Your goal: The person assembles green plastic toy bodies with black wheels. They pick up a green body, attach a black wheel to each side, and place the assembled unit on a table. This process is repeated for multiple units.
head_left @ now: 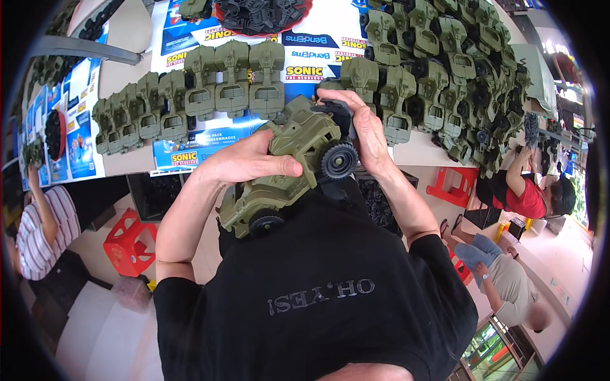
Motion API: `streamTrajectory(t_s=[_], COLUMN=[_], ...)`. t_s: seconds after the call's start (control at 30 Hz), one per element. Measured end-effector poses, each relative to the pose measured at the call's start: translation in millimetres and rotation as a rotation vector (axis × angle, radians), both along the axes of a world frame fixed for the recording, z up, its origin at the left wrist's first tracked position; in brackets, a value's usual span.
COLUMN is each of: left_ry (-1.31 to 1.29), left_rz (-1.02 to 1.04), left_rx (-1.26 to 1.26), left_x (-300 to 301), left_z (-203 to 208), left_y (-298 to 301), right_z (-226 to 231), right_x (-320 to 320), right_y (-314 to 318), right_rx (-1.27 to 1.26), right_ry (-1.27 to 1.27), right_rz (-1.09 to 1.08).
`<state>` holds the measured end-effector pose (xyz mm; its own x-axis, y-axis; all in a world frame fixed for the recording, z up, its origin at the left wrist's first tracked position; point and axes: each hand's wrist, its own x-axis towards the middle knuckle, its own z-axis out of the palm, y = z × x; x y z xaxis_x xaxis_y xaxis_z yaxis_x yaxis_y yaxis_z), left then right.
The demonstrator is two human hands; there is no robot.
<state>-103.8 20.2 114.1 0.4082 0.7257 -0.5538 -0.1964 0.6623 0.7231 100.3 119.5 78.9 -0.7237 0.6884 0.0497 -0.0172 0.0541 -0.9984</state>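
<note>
An olive-green toy army jeep (295, 171) with black wheels is held tilted in front of my black shirt. My left hand (244, 159) grips its side, the thumb lying across the green body. At the jeep's upper right end, my right hand (367, 133) closes around a black plastic piece (340, 111) that lies against the body. Next to that hand is a black wheel (338, 160); another wheel (265, 223) shows at the lower left end. The far side of the jeep is hidden, so I cannot tell how the black piece is fixed.
Rows of similar green jeeps (232, 79) stand on the table ahead, with a large pile of them (445, 70) at the right. A red tray (309, 19) of black parts sits at the back. Red stools (129, 242) and other people are around the table.
</note>
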Motion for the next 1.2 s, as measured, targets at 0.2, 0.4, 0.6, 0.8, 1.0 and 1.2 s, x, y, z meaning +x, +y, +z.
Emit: streamTrajectory(t_s=[0.2,0.4,0.6,0.8,1.0,1.2], left_ry=[0.010,0.027,0.042,0.042,0.024,0.076], left_rz=[0.015,0.008,-0.011,-0.025,0.020,-0.011], left_rx=[0.003,0.016,0.022,0.016,0.014,0.048], left_x=[5,4,4,4,5,3], left_z=[9,10,8,5,6,13], left_y=[3,3,0,2,0,3], right_z=[0,-9,-8,-11,-8,-2], right_x=[1,5,2,3,3,5], right_y=[4,2,3,3,3,7], right_rx=[-0.037,-0.050,0.014,0.036,0.066,0.208], right_ry=[-0.035,-0.017,0.009,0.018,0.023,-0.030], right_rz=[0.086,0.061,0.033,0.076,0.093,0.125])
